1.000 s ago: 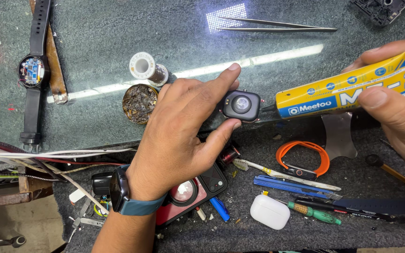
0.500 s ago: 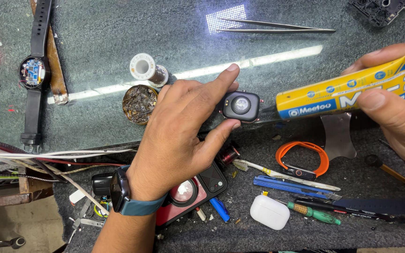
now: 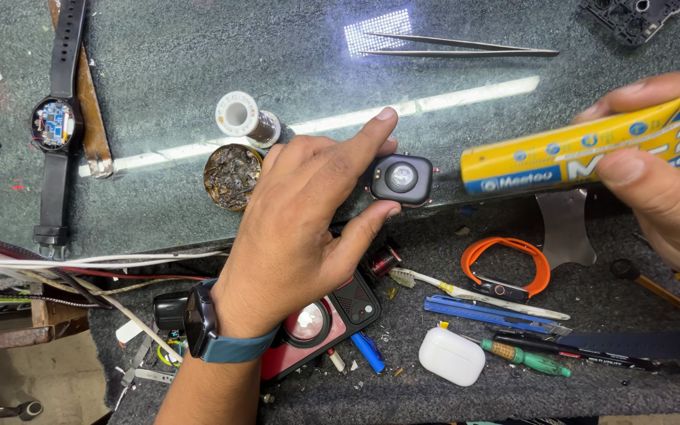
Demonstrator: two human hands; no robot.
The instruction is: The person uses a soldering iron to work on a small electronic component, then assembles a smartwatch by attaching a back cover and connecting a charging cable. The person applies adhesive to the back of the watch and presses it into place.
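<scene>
Watch body (image 3: pixel 401 178): small, dark, squarish with rounded corners, back face up showing a round sensor window; lies on the glass desk (image 3: pixel 167 71) near its middle. Likely light, rigid and smooth, so apt to slide on glass; the sensor window looks fragile. Best held by its side edges.

Left hand (image 3: pixel 308 212): pinches the watch body at its left side, forefinger on the far edge, thumb on the near edge; a dark wristwatch with a teal strap sits on the wrist.

Right hand (image 3: pixel 663 181): closed around a yellow tube (image 3: pixel 584 145), soft-walled and squeezable, its tip pointing at the watch body's right edge; whether the tip touches cannot be told.

Around: tweezers (image 3: pixel 466 49) far; solder spool (image 3: pixel 245 118) and a round tin (image 3: pixel 232 175) left of the left hand; an opened watch (image 3: pixel 55 126) at far left; orange band (image 3: pixel 505 267), white earbud case (image 3: pixel 452 356), red phone (image 3: pixel 316 319) on the near dark mat.
</scene>
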